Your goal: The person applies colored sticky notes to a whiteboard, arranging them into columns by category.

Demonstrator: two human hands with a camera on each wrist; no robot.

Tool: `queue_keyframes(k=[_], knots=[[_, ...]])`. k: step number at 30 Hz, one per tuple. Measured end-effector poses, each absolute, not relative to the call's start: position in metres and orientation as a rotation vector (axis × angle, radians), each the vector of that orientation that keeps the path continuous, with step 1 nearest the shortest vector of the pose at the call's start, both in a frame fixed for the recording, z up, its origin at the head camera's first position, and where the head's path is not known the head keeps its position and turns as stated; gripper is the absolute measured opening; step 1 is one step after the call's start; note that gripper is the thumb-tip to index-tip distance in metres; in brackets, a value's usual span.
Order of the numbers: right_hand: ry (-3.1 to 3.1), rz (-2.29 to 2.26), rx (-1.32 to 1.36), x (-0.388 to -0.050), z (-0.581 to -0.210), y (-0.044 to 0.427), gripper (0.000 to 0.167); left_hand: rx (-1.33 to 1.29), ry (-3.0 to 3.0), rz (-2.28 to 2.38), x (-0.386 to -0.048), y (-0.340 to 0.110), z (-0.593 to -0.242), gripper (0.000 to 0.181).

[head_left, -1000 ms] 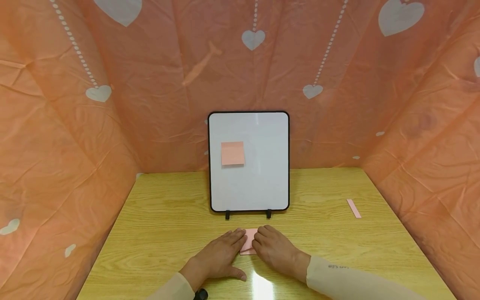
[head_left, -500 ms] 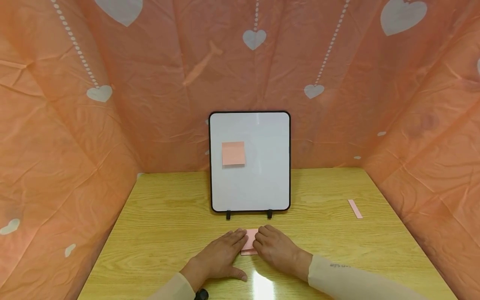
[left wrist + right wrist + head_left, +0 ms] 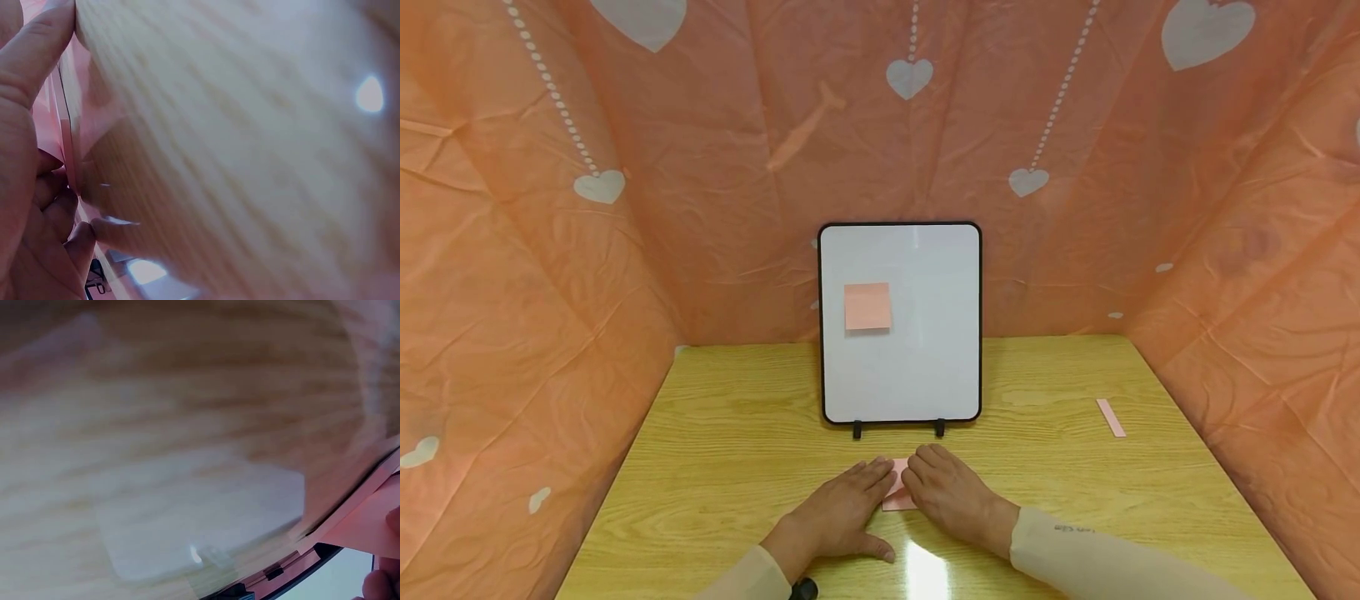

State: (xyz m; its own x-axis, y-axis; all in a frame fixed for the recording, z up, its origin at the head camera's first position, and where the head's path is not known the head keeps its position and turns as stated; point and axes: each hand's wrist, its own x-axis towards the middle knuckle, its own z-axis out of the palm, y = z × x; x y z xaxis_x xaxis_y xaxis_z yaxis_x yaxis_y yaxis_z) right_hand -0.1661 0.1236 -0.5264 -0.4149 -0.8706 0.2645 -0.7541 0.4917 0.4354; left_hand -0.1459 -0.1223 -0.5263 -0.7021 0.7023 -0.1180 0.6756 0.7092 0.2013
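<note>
Pink paper pad [image 3: 897, 500] lies before the black-framed whiteboard [image 3: 917, 333], under the left hand [image 3: 842, 510], fingers straight; the right hand [image 3: 953, 500], shifted slightly toward the whiteboard, pinches its top sheet [image 3: 359, 525], seemingly part-peeled.

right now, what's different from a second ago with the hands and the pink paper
The right hand has shifted slightly toward the left hand and the whiteboard, over the pink paper. Left hand, whiteboard, square note and pink strip look unchanged.
</note>
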Motion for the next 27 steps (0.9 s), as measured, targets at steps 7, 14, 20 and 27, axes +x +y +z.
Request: queue_keyframes(k=[7,14,20,27], knots=[[-2.29,-0.3,1.336,-0.166,-0.5269,0.1248,0.013,1.092,2.727,0.231,-0.1451,-0.1216,-0.5258,0.111],[-2.327,-0.243,1.305,-0.1629,-0.5272,0.1251,0.016,1.089,2.722,0.228,-0.1455,-0.1215,-0.5232,0.11],[-2.337,-0.243,1.296,-0.1615,-0.5275,0.1251,0.013,1.093,2.717,0.234,-0.1455,-0.1217,-0.5233,0.11],[-2.362,-0.214,1.293,-0.1612,-0.526,0.1248,0.016,1.067,2.712,0.249,-0.1457,-0.1215,-0.524,0.11]])
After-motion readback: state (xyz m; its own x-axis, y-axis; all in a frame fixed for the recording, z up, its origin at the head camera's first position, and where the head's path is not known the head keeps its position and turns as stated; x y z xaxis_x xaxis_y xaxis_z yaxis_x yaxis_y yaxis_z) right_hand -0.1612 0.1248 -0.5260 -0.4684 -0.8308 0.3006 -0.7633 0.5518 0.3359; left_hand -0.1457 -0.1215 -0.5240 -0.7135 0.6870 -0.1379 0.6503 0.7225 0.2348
